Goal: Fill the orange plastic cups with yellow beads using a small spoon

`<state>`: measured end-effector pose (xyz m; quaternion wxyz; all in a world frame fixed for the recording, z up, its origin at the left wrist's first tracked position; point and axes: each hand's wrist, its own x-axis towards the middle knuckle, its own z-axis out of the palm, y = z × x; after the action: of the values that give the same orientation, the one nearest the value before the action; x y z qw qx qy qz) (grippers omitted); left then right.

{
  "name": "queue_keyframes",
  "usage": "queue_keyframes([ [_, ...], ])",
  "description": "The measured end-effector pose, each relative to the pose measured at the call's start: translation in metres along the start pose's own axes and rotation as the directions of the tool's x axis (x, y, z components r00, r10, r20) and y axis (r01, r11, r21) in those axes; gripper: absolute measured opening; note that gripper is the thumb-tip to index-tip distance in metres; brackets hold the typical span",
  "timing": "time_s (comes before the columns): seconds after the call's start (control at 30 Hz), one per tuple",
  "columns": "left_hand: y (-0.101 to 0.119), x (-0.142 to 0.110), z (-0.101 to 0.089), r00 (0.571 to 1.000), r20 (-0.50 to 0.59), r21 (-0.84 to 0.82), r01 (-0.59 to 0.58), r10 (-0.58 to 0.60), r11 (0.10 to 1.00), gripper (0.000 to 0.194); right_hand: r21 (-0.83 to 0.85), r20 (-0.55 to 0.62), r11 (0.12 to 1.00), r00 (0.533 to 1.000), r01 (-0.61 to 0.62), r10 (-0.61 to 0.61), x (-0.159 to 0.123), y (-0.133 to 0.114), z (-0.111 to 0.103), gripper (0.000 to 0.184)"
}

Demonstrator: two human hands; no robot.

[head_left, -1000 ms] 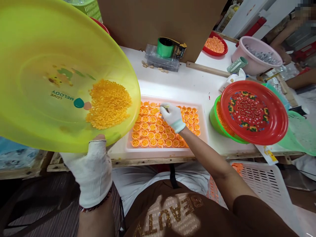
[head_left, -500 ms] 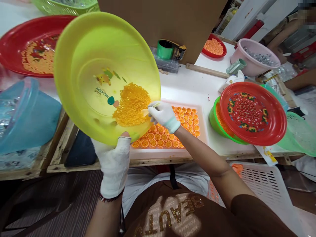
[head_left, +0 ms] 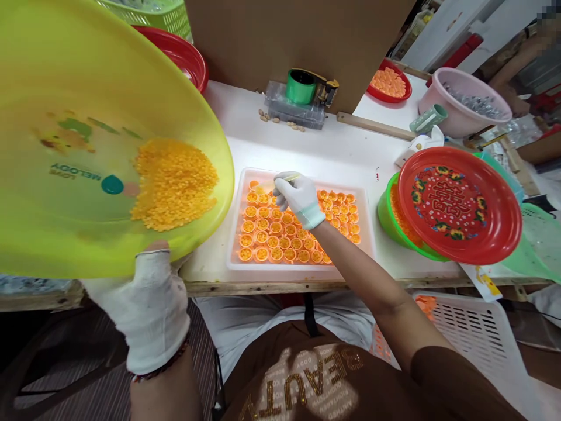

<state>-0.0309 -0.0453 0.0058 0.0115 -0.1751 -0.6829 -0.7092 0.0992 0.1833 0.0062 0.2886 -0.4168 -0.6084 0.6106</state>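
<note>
Yellow basin: likely light, slightly bendy

The left hand grips its lower rim, a sound hold, left of the tray; loose pellets may slide. The right hand pinches a slim handle above the cups, its tip unclear

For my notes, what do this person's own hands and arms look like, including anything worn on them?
The left hand wears a white knit glove that leaves the thumb tip bare, with a dark, multicoloured bracelet at the wrist. The right hand wears a smoother white glove with a pale mint cuff. A short brown sleeve covers the upper right arm.
</note>
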Motion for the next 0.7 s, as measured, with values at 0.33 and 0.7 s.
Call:
queue_keyframes([
  [0.33, -0.001, -0.004, 0.002, 1.0, -0.01, 0.0, 0.014, -0.014, 1.0, 0.069, 0.081, -0.026, 0.996, 0.999, -0.043, 0.045, 0.015, 0.012, 0.0, 0.003],
  [0.7, 0.017, -0.017, 0.022, 0.986, 0.132, -0.095, 0.116, -0.103, 0.989, 0.066, -0.148, 0.065, 0.981, 0.991, 0.128, -0.119, -0.015, -0.031, 0.026, 0.012],
])
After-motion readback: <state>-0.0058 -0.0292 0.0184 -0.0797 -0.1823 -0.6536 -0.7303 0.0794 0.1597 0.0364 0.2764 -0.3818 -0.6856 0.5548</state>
